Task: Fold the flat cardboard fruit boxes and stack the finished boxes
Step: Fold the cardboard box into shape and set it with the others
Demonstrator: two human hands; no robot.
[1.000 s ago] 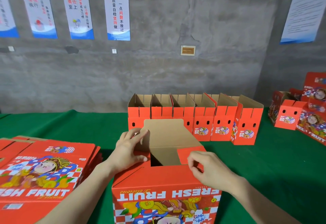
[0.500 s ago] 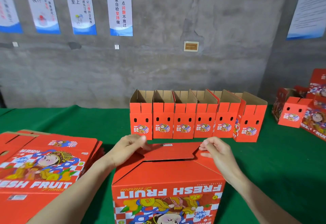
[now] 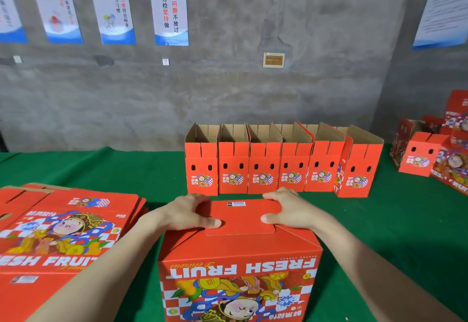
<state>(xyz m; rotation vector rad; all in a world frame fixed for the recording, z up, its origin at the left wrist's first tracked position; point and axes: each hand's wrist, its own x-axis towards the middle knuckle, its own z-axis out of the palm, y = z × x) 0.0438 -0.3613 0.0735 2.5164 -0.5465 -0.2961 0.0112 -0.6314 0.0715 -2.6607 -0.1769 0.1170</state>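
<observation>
Nearest to the camera stands the red printed cardboard fruit box [image 3: 238, 278], upright on the green cloth bench [image 3: 379, 240], w/ "FRESH FRUIT" upside down on its near side & a cartoon figure below it. Its red cardboard top flap [image 3: 243, 216] lies flat across the top, w/ a small white barcode label [image 3: 236, 204] nr the far edge. The left hand [image 3: 190, 212] grips this flap at the left side: fingers [image 3: 196, 198] are curled over the far edge & the thumb presses on the top. The right hand [image 3: 288, 210] does the same at the right side, w/ fingers [image 3: 278, 192] curled over the far edge & thumb on top. Both forearms come in from the bottom corners of the view.

Left of the box, near but apart from it, lies a stack of flat unfolded red cardboard boxes [image 3: 63, 233], same print, face up.

Behind the box, approx. mid-bench, a row of six folded red cardboard boxes [image 3: 278, 169] stands side by side, tops open, brown inside, each w/ two small holes in the front. At the far right is a group of more red boxes [image 3: 417, 155], some piled; details there are too blurred to tell.

At the back is the grey concrete wall [image 3: 253, 98] w/ blue-white posters [image 3: 168, 4] w/ Chinese text, & a small framed plaque [image 3: 273, 60]
</observation>
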